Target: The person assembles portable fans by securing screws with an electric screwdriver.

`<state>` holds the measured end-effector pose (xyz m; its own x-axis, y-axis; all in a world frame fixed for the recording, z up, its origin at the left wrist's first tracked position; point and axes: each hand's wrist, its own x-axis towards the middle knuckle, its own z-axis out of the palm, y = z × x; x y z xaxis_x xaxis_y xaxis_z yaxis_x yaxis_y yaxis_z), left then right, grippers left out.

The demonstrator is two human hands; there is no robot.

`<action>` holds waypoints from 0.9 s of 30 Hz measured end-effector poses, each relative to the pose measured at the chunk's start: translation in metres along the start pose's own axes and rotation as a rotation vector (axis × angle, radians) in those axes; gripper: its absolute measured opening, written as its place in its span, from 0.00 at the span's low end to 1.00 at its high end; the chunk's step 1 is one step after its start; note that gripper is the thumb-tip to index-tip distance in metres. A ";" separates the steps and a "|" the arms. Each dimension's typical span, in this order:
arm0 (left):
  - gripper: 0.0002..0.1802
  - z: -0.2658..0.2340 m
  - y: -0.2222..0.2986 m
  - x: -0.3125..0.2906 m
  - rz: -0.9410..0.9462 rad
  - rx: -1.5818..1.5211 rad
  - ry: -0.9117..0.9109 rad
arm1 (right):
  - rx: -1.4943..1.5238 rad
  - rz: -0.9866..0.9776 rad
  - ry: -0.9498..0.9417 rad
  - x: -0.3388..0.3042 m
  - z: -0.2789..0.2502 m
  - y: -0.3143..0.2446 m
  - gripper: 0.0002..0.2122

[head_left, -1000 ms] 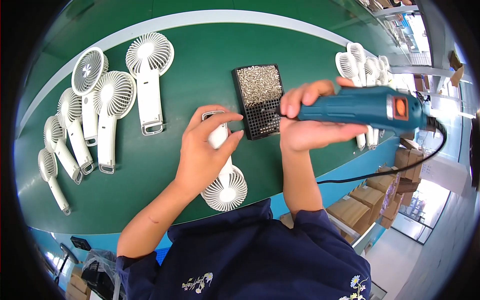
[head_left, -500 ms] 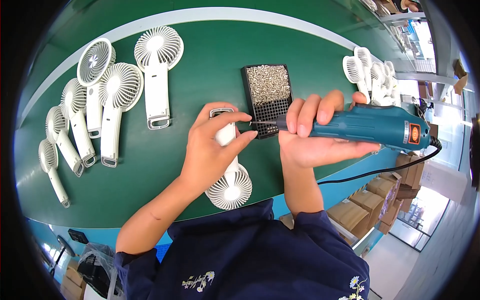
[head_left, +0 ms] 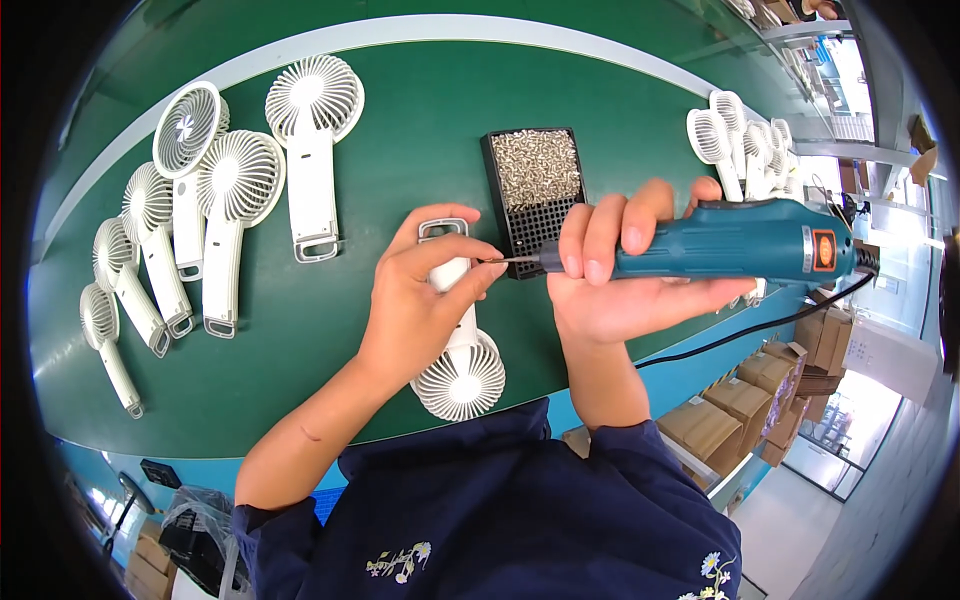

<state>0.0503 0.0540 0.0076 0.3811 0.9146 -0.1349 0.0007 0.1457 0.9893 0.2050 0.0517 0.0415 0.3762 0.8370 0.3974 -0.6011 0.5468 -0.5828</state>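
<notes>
My left hand (head_left: pixel 415 290) is closed around the handle of a white handheld fan (head_left: pixel 462 378), which lies on the green table with its round grille toward me. Its thumb and forefinger pinch together at the tip of a thin driver bit (head_left: pixel 522 259); any screw there is too small to make out. In my right hand (head_left: pixel 600 290) is a teal electric screwdriver (head_left: pixel 735 243), held level with the bit pointing left. Just beyond the bit stands a black screw tray (head_left: pixel 490 165), with small silvery screws heaped in its far part and a grid of holes in its near part.
Several white handheld fans (head_left: pixel 225 255) lie on the left of the table (head_left: pixel 410 110). More fans (head_left: pixel 709 135) are grouped at the far right. A black cord (head_left: pixel 740 345) runs from the screwdriver past the table edge. Cardboard boxes (head_left: pixel 700 432) stand at the lower right.
The screwdriver has moved slightly left and down, bringing its bit tip between my left thumb and forefinger. Those two fingers have closed together. The held fan has stayed in place.
</notes>
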 end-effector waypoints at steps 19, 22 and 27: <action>0.11 -0.002 -0.004 -0.001 0.069 0.011 -0.040 | -0.044 0.076 0.179 0.006 0.001 -0.002 0.32; 0.21 -0.005 0.000 0.000 0.100 0.041 -0.060 | -0.072 0.054 0.137 0.004 0.001 -0.001 0.32; 0.33 -0.005 -0.007 0.001 0.078 0.006 -0.114 | -0.107 -0.038 -0.114 0.000 0.014 -0.006 0.35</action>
<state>0.0459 0.0556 0.0000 0.4832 0.8741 -0.0506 -0.0276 0.0730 0.9970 0.1989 0.0479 0.0550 0.3110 0.8113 0.4951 -0.5072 0.5822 -0.6355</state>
